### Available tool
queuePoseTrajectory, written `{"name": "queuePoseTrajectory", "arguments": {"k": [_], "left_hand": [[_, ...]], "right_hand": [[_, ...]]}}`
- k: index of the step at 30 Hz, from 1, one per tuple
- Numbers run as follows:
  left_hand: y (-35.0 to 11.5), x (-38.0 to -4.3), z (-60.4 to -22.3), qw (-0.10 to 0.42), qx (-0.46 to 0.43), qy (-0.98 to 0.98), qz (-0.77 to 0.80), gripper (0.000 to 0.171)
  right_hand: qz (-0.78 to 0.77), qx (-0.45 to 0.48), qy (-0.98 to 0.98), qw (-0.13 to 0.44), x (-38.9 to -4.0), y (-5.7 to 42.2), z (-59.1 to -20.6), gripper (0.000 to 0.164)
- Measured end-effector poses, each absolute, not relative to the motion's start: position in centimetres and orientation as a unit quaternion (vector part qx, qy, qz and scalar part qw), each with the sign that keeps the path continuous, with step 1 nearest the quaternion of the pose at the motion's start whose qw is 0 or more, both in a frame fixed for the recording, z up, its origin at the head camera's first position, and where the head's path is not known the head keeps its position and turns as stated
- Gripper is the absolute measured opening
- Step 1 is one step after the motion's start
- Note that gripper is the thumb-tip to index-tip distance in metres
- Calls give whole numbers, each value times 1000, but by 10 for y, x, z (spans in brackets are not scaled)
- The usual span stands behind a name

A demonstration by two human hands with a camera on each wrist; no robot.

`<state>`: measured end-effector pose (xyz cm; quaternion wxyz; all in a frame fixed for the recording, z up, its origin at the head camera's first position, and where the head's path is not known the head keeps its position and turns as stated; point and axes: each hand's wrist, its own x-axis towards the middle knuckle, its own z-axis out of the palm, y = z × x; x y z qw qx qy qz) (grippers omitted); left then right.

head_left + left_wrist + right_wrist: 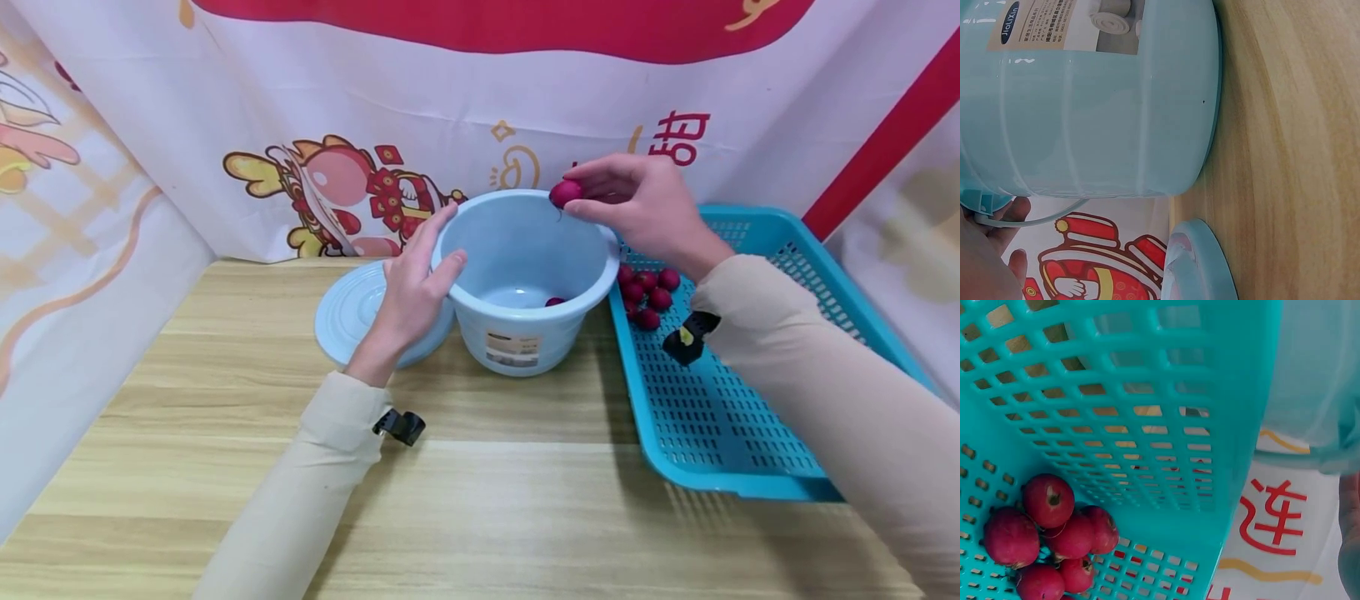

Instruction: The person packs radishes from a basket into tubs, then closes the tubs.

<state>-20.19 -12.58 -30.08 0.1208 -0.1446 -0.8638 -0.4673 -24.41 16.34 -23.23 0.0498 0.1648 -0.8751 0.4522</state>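
Note:
A round red radish (567, 193) with a thin root is pinched between the thumb and fingers of my right hand (637, 200), over the right back rim of a light blue plastic bucket (517, 333). Low inside the bucket another radish (555, 302) partly shows. My left hand (416, 283) holds the bucket's left rim, thumb at the edge and fingers along the outside. The left wrist view shows its fingers (1016, 212) by the bucket's handle. Several radishes (1047, 500) lie together in a turquoise perforated basket (720, 417), right of the bucket.
A light blue lid (348, 312) lies on the wooden table (225, 400), left of the bucket and partly behind my left hand. A printed cloth (360, 92) hangs behind the table. The basket's raised wall (1210, 456) stands close beside the bucket.

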Motion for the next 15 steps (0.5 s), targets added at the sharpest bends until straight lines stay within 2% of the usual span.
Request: {"name": "queuePoseTrajectory", "arguments": {"k": [9, 15], "left_hand": [[-128, -202, -302, 118, -140, -864, -468, 67], [-126, -203, -302, 116, -141, -864, -468, 67]], "right_hand": [[386, 224, -893, 58, -245, 143, -238, 45], [355, 232, -904, 51, -245, 142, -240, 44]]}}
